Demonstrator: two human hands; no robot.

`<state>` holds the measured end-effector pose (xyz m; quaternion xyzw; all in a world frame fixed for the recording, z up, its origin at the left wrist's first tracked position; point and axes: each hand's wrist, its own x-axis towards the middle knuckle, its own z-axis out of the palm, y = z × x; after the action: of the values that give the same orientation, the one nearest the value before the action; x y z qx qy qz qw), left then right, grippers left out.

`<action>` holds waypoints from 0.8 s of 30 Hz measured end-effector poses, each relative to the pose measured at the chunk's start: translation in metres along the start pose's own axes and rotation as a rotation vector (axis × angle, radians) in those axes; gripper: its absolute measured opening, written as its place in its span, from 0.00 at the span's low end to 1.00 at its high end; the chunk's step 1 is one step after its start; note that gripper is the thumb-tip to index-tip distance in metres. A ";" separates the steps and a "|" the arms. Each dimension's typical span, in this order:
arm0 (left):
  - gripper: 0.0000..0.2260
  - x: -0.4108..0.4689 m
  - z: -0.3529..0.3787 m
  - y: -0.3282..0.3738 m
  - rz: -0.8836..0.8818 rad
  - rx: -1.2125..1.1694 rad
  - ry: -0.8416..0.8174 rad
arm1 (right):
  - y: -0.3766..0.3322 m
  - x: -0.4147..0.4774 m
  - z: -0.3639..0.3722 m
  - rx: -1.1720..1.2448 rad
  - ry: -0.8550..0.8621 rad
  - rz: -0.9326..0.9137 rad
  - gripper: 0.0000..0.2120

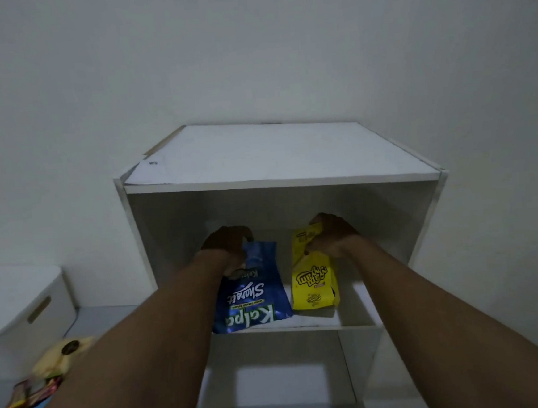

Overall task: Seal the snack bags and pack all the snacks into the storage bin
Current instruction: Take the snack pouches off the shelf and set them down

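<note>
- The left grip (227, 245) is curled over the far end of the blue Kalpa bag (252, 297) and holds its top edge. How tightly the fingers pinch it I cannot tell, because the back of the hand covers them.
- The right grip (331, 234) pinches the folded top of the yellow Yam Yam pack (314, 288) between thumb and fingers.
- Both snacks lie side by side, close but apart, on the upper board of the white shelf unit (273, 155).
- Each snack has its long axis running from the back of the compartment toward the person. The tops are at the back under the grips, and the bottoms reach the front edge of the board.
- The white storage bin (21, 300) stands outside the unit, lower and well apart to the left, so the left grip is the nearer one to it. Its top seems closed, but this is not sure.
- Some loose snack packets (34, 393) lie on the floor in front of the bin.
- In my judgement the coming move is a pull toward the person along the long axis of each snack, and then a swing to the left. The yellow pack must travel further and must cross over the blue bag's side.
- Whether the tops are already sealed cannot be seen.
</note>
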<state>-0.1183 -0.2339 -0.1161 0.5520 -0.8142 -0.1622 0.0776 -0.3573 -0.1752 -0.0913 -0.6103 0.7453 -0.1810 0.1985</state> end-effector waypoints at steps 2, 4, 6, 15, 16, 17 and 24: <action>0.18 -0.007 -0.010 0.004 0.020 0.035 -0.004 | -0.009 -0.015 -0.009 -0.013 0.053 -0.025 0.28; 0.16 -0.016 -0.021 0.010 0.036 0.051 0.014 | -0.019 -0.034 -0.017 -0.009 0.101 -0.043 0.27; 0.14 -0.028 -0.032 0.016 0.053 0.050 0.039 | -0.027 -0.056 -0.025 -0.011 0.158 -0.070 0.27; 0.14 -0.120 -0.056 0.037 0.296 -0.005 0.128 | -0.054 -0.195 -0.026 -0.051 0.397 -0.014 0.20; 0.14 -0.134 -0.057 0.039 0.325 -0.015 0.127 | -0.056 -0.214 -0.023 -0.056 0.425 0.008 0.21; 0.14 -0.148 -0.058 0.040 0.352 -0.027 0.126 | -0.058 -0.232 -0.020 -0.061 0.453 0.030 0.21; 0.21 -0.242 -0.053 0.058 0.583 -0.138 0.066 | -0.054 -0.360 0.003 -0.162 0.586 0.226 0.22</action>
<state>-0.0611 0.0001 -0.0333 0.2932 -0.9225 -0.1700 0.1847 -0.2471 0.1682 -0.0396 -0.4594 0.8458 -0.2657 -0.0549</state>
